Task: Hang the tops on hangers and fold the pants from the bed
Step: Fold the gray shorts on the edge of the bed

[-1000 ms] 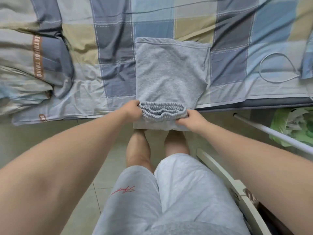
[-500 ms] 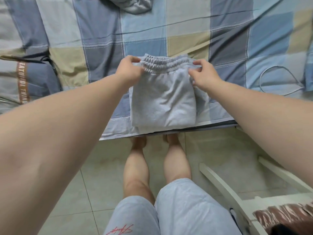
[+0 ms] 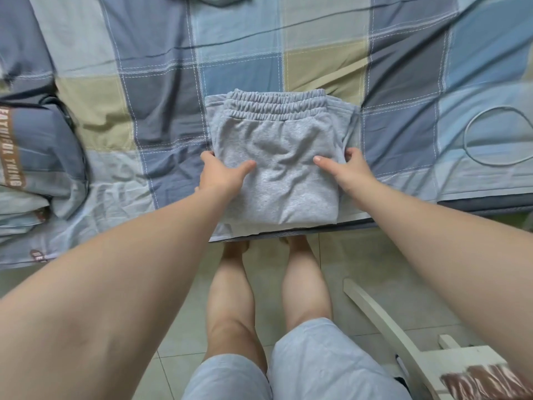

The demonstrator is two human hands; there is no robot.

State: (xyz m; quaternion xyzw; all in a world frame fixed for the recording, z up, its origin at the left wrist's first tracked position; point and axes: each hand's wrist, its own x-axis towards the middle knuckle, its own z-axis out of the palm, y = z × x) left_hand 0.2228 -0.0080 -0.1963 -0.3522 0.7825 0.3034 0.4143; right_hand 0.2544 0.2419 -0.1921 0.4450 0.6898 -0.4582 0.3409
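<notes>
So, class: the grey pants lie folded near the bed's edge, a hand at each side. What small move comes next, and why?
Probably lift the grey pants off the bed: the fold looks finished, and the left hand and right hand grip its sides, thumbs on top.

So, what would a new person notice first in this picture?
First, the folded grey pants at the near edge of the checked bed cover, waistband on the far side. The left hand and right hand hold their two sides, thumbs on top. A white chair stands at lower right.
</notes>
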